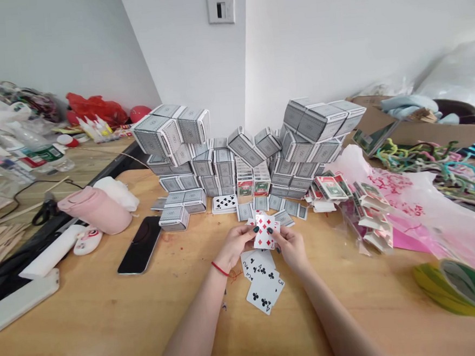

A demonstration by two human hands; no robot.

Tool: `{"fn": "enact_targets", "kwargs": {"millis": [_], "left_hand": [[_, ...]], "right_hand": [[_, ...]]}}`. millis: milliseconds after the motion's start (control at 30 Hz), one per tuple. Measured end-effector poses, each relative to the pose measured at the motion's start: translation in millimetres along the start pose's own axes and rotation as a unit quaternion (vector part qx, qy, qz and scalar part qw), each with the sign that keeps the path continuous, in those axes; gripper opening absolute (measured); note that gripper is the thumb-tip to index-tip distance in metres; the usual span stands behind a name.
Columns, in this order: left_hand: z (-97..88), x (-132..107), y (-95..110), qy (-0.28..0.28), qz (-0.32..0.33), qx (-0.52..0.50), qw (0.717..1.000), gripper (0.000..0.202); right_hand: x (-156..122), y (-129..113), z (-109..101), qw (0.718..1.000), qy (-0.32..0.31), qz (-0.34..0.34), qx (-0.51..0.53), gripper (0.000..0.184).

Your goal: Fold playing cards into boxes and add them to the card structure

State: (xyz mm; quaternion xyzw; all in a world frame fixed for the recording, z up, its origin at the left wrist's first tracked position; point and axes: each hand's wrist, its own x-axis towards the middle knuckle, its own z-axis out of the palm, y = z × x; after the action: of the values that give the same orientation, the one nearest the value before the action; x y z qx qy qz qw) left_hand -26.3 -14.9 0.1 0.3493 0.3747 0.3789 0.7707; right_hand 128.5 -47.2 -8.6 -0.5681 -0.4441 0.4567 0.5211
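Note:
Both my hands grip playing cards (pixel 265 238) with red diamonds facing up, above the middle of the table. My left hand (pixel 238 244), with a red string at the wrist, pinches the left side with its thumb on top. My right hand (pixel 291 246) closes on the right side the same way. Just below lie loose club cards (pixel 265 290), face up and overlapping. Beyond my hands several face-down cards (pixel 277 203) are scattered, beside a face-up stack with a spade card (pixel 224 203) on top. Behind them rises a structure of grey-backed card blocks (pixel 214 169).
Opened card boxes (pixel 331 189) and pink plastic wrap (pixel 404 188) lie to the right, with a roll of tape (pixel 459 287) nearer. A phone (pixel 140 245), a pink pouch (pixel 95 209) and a white power-bank-like slab (pixel 22 301) are at left. A wall (pixel 313 42) stands behind.

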Motion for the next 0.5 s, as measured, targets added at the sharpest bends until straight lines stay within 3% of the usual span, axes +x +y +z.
{"fn": "enact_targets", "kwargs": {"millis": [500], "left_hand": [[4.7, 1.5, -1.1, 0.085, 0.018, 0.026, 0.996, 0.012]], "right_hand": [[-2.2, 0.5, 2.8, 0.999, -0.014, 0.005, 0.032, 0.035]]}}
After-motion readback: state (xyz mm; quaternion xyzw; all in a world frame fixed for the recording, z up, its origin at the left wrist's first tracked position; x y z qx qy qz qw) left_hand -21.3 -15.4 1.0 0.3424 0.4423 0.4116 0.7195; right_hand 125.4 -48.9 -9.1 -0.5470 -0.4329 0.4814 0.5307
